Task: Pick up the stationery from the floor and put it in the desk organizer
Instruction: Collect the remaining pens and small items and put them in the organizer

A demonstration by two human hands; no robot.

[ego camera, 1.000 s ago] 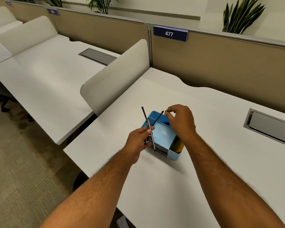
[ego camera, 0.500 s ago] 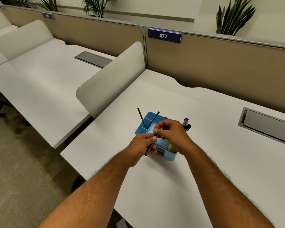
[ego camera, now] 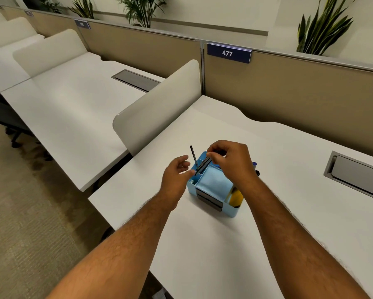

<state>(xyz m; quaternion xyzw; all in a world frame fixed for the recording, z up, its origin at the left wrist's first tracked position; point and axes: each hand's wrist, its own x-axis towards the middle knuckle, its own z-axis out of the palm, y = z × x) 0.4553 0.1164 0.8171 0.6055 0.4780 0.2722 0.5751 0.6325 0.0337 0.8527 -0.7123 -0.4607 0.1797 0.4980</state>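
Note:
A light blue desk organizer (ego camera: 213, 186) stands on the white desk (ego camera: 202, 244). My right hand (ego camera: 233, 160) hovers over its far side and pinches a dark pen (ego camera: 202, 166) that slants down into a small back compartment. Another black pen (ego camera: 193, 155) stands upright in the back left compartment. My left hand (ego camera: 177, 171) is just left of the organizer, fingers loosely apart, holding nothing. A yellow item (ego camera: 236, 197) sits in the right compartment, and a blue-capped marker (ego camera: 255, 166) shows behind my right wrist.
A white divider panel (ego camera: 157, 104) rises on the desk's left edge. A grey cable hatch (ego camera: 358, 175) is set into the desk at right. A beige partition with the sign 477 (ego camera: 227, 53) runs along the back. Carpet floor (ego camera: 30, 223) lies at left.
My right hand took the dark pen from my left hand and carried it up over the organizer's back compartments. My left hand let go and opened beside the organizer.

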